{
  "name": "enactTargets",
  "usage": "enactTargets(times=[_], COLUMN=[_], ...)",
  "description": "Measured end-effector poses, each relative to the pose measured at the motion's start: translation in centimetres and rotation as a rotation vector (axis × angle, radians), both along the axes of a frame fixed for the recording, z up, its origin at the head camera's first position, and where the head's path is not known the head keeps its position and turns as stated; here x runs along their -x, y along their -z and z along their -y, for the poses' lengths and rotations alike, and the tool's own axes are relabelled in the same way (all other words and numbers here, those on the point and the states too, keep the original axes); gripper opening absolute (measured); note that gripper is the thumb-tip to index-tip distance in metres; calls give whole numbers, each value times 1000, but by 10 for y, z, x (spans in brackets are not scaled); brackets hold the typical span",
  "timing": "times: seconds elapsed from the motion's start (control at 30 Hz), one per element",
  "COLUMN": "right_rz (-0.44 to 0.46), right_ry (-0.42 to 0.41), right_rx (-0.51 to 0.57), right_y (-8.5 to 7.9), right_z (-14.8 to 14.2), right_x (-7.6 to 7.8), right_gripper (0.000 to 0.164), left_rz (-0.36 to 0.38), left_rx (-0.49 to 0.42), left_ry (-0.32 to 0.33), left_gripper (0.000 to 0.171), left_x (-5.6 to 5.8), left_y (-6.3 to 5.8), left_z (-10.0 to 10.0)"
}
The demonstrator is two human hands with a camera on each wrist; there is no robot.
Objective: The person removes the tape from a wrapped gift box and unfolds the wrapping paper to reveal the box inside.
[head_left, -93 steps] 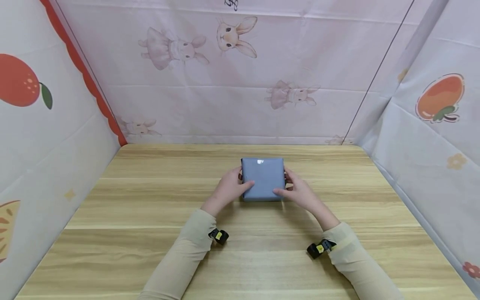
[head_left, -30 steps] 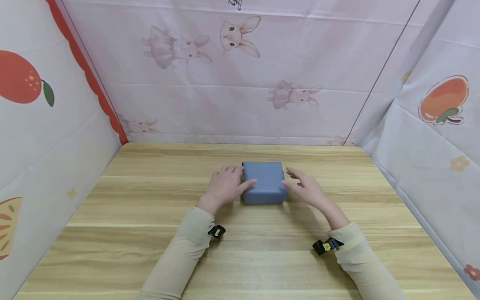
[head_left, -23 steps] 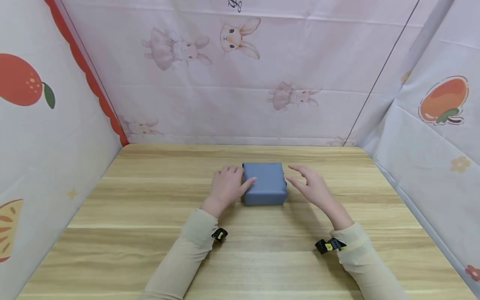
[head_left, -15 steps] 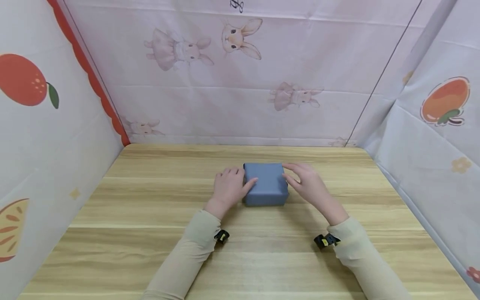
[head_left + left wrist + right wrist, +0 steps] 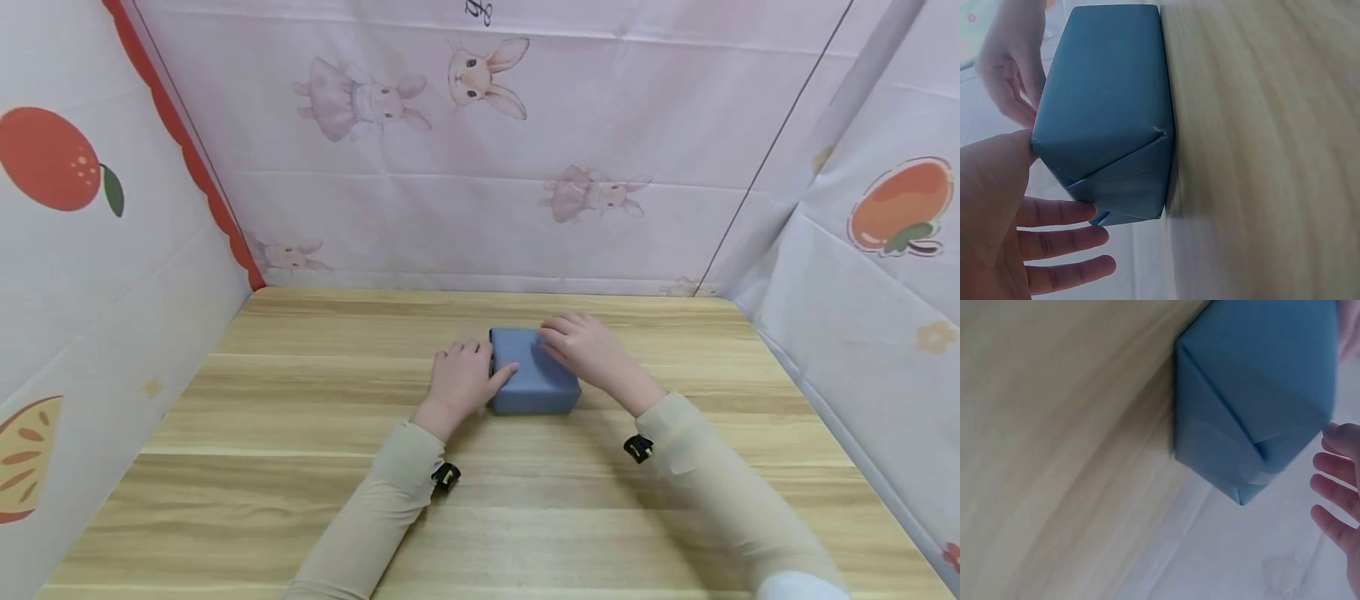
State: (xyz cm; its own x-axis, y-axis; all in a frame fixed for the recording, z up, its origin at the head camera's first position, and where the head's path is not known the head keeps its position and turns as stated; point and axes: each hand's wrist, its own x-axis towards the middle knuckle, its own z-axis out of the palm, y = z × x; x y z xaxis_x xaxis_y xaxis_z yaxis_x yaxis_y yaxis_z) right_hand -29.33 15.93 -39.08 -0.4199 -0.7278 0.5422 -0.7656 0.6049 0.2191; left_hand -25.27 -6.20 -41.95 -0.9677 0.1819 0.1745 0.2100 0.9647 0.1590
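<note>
A box wrapped in blue paper (image 5: pixel 528 379) lies flat on the wooden table. My left hand (image 5: pixel 459 379) is at its left end, thumb on the top edge. In the left wrist view the fingers (image 5: pixel 1063 244) of that hand stretch out straight and spread, one fingertip at the folded end flap. Over the top's right part is my right hand (image 5: pixel 588 354), its fingers loosely bent. In the right wrist view a fingertip of the right hand (image 5: pixel 1350 487) is right at the box's upper edge, other fingers spaced apart beyond. Folded paper and a shiny patch (image 5: pixel 1254 475) show on the near end flap.
The wooden table (image 5: pixel 315 467) runs back to a pink curtain (image 5: pixel 450 225) printed with rabbits. White sheets with fruit prints hang at the left (image 5: pixel 172 292) and right (image 5: pixel 832 250). Each sleeve carries a small black wrist camera (image 5: pixel 446 477).
About three seconds ago both hands held the box at its sides, with a bright shiny spot on top. My right hand came away from the right side, then moved left over the top.
</note>
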Motion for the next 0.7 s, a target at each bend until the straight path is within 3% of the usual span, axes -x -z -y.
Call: enactTargets(times=[0.4,0.7], right_rz=[-52,-55], right_ry=[4,31], right_rx=[-164,-333], right_y=[10,5], right_z=[13,16], right_x=[32,41], right_gripper=[15,19], left_rz=[3,-13], left_rx=[-1,-19], left_ry=[5,19], left_gripper=[67,66], left_x=[0,2], left_y=[0,3], left_z=[1,2])
